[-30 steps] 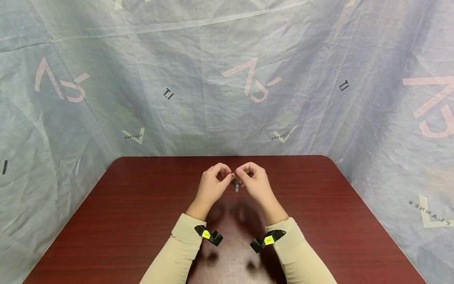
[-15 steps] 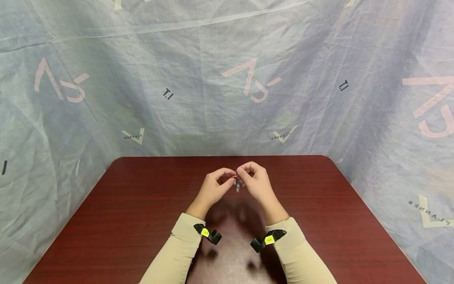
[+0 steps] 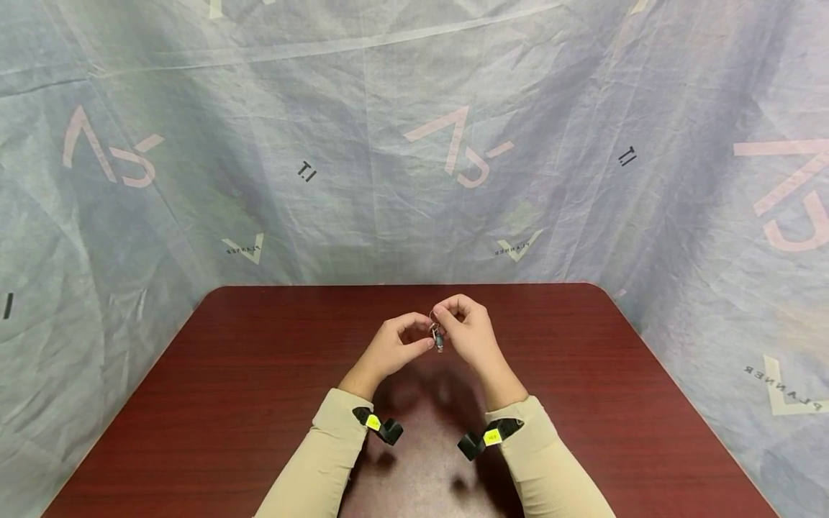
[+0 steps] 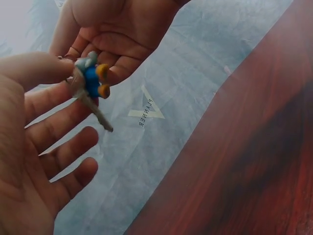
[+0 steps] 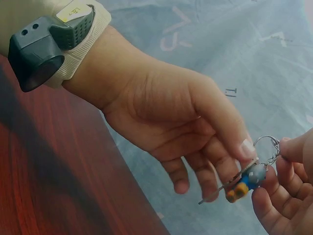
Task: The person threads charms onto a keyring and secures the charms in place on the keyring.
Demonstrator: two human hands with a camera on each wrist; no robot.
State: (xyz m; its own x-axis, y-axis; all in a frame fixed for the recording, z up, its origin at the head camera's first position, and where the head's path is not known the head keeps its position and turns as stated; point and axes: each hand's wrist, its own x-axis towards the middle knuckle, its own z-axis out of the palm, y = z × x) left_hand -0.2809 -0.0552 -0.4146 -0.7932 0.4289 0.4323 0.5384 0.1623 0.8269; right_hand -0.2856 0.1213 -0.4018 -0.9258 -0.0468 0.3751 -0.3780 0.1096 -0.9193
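Observation:
A key ring (image 5: 256, 141) with a small figurine (image 5: 250, 180) hanging from its chain is between the two hands above the table. My right hand (image 3: 469, 331) pinches the ring between thumb and forefinger. The figurine, grey-headed with a blue body and orange feet, also shows in the left wrist view. Beside it a flat metal key (image 4: 99, 115) points down and away. My left hand (image 3: 391, 347) pinches the key's head between thumb and forefinger, its other fingers loosely spread. In the right wrist view, my right hand (image 5: 288, 191) appears only at the edge.
A dark red wooden table (image 3: 259, 374) lies under the hands. Grey printed fabric (image 3: 363, 180) hangs behind the table and along both sides. A black camera (image 3: 391, 432) is strapped to the left wrist, another camera (image 3: 471, 446) to the right.
My left hand has tipped lower, its fingertips coming down and a little to the right. The figurine has swung slightly right and down; my right hand has barely moved.

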